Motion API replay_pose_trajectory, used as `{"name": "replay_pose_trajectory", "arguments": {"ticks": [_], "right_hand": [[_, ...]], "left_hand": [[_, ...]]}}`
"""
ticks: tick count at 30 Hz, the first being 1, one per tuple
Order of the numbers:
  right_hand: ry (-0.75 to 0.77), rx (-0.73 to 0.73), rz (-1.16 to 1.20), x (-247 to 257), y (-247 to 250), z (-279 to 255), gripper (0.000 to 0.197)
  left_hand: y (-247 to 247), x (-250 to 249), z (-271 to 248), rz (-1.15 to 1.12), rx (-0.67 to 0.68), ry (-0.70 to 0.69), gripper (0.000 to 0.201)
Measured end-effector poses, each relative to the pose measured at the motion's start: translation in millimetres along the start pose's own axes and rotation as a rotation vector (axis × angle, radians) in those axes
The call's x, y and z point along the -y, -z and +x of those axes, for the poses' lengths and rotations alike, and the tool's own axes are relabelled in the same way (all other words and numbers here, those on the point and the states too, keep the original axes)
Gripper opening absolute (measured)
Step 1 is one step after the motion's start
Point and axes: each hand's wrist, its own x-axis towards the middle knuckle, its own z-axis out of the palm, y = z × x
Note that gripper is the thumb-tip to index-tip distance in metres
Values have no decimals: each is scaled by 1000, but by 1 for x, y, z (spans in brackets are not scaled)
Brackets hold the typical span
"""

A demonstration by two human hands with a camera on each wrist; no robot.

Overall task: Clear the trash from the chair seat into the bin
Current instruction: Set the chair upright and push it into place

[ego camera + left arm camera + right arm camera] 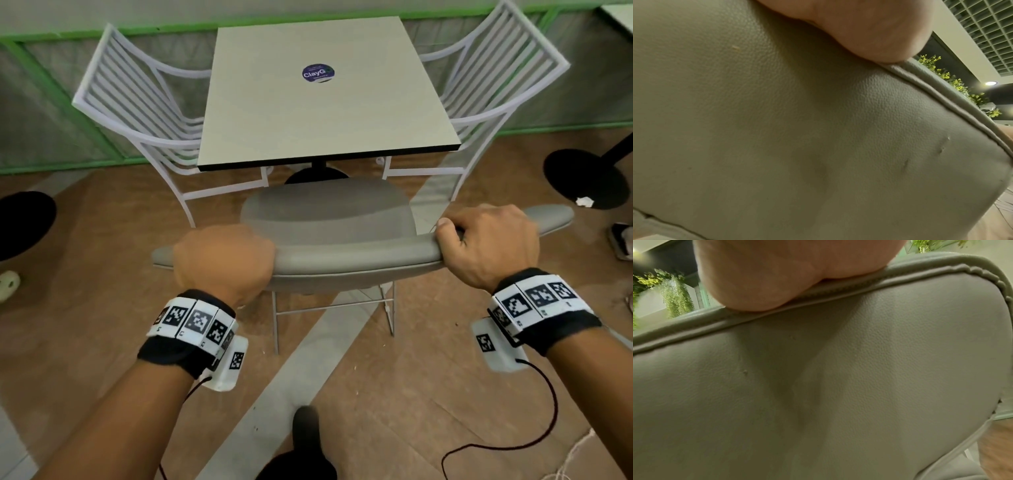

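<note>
A grey padded chair (pixel 329 219) stands in front of me, its seat tucked partly under the table. My left hand (pixel 224 263) grips the left part of the curved backrest (pixel 352 255), fingers wrapped over its top edge. My right hand (pixel 489 240) grips the backrest's right part the same way. Both wrist views are filled by the grey leather back (pixel 797 129) (pixel 838 369), with the heel of a hand (pixel 869 27) (pixel 781 272) on the piped rim. The visible part of the seat is bare. No bin is in view.
A square pale table (pixel 325 89) on a black pedestal stands just beyond the chair, with white metal chairs at its left (pixel 137 102) and right (pixel 493 85). A small white scrap (pixel 584 202) lies on a black table base at right. Brown floor lies around.
</note>
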Motion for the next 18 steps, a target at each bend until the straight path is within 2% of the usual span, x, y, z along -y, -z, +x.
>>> {"name": "replay_pose_trajectory", "arguments": {"ticks": [10,18], "right_hand": [[-4,28,20,-3,-12,42,46],[-13,-15,67,1,-15,68,46]], "left_hand": [[-8,-4,40,-18,1,9,37],[-15,-1,69,38,1,25,38]]}}
